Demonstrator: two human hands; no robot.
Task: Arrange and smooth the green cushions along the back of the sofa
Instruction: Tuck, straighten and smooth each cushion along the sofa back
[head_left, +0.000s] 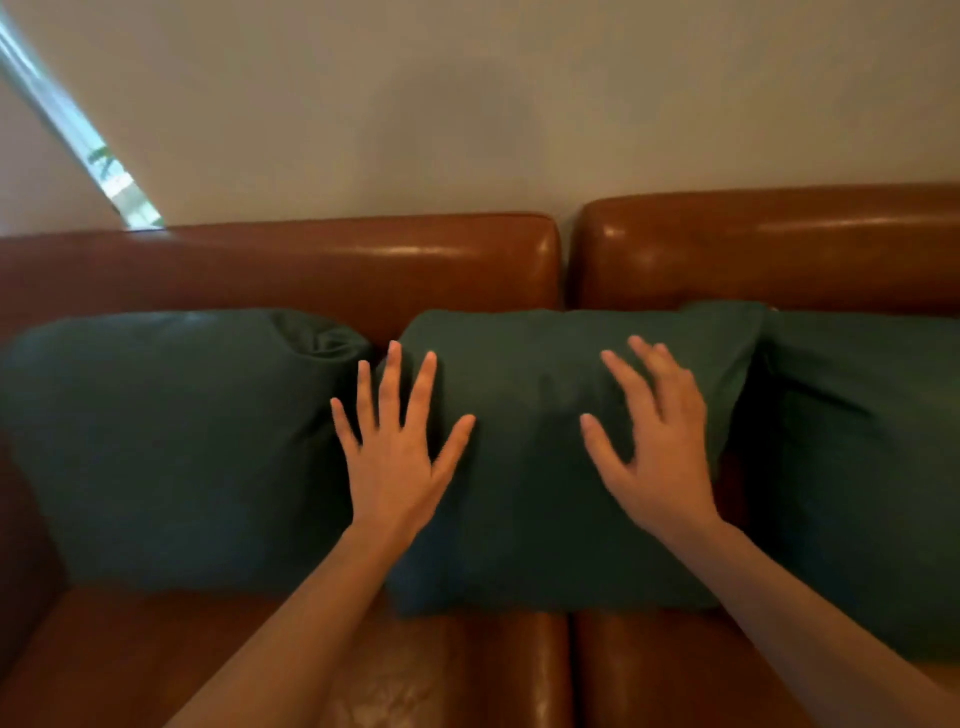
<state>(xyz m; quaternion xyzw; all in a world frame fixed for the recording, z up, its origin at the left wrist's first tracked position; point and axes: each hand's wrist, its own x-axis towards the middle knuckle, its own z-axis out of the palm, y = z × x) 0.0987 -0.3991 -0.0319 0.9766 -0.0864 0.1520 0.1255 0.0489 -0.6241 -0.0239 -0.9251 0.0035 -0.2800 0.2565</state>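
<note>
Three dark green cushions lean upright against the back of a brown leather sofa (363, 265). The middle cushion (530, 467) stands across the gap between the two sofa sections. My left hand (397, 447) lies flat with fingers spread on the middle cushion's left edge, beside the left cushion (171, 441). My right hand (657, 441) is flat on the right part of the same cushion, fingers straight and pointing up. The right cushion (862, 467) overlaps the middle one's right corner and runs out of the frame.
The brown seat pads (467, 670) stretch along the front below the cushions, split by a seam in the middle. A plain beige wall (467, 104) rises behind the sofa. A strip of window (78, 130) shows at the upper left.
</note>
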